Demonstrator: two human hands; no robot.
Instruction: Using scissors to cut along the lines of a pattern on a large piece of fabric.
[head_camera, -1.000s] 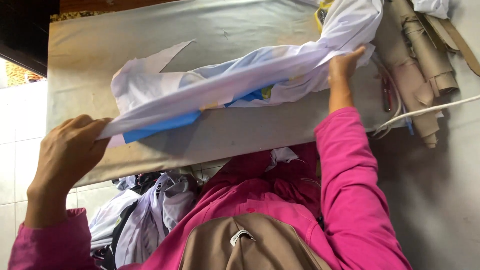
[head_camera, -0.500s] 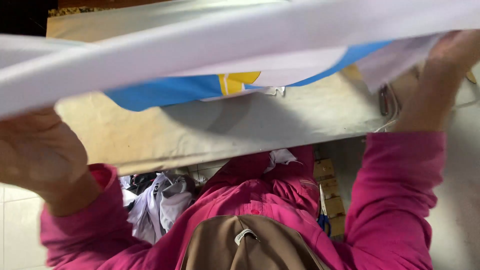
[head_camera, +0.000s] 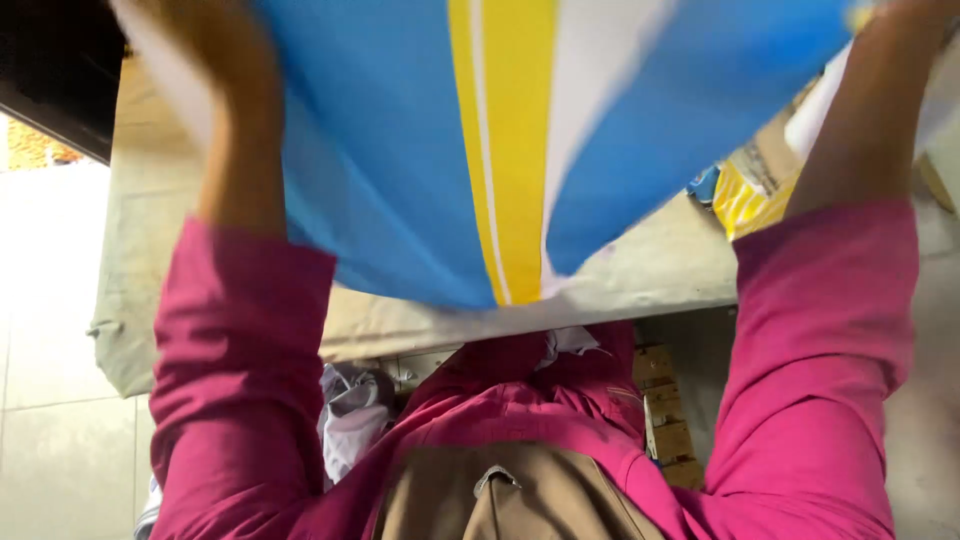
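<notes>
- Lifted well clear of the padded table (head_camera: 660, 270) since the earlier frames, the blue, yellow and white cloth (head_camera: 500, 150) is now held up close to the camera, where a second ago it lay bunched along the table top.
- Both arms have been raised: the left hand (head_camera: 215, 60) is seen at the upper left and the right hand (head_camera: 905, 15) at the upper right edge, each at an outer side of the cloth.
- Motion blur covers the left hand; its fingers appear to be closed on the cloth's white edge, though the grip itself cannot be made out sharply.
- Only the wrist and the heel of the right hand are shown, so the state of its fingers cannot be told.
- Spread between the two hands, the cloth hangs over the near part of the table, with its lower edge just above the table's front rim.
- From this, the work is judged to be at the opening-out stage, with the cloth being spread or shaken flat rather than laid down.
- Pink sleeves (head_camera: 240, 380) are seen on both forearms, and a heap of pale garments (head_camera: 350, 410) lies below the table edge.
</notes>
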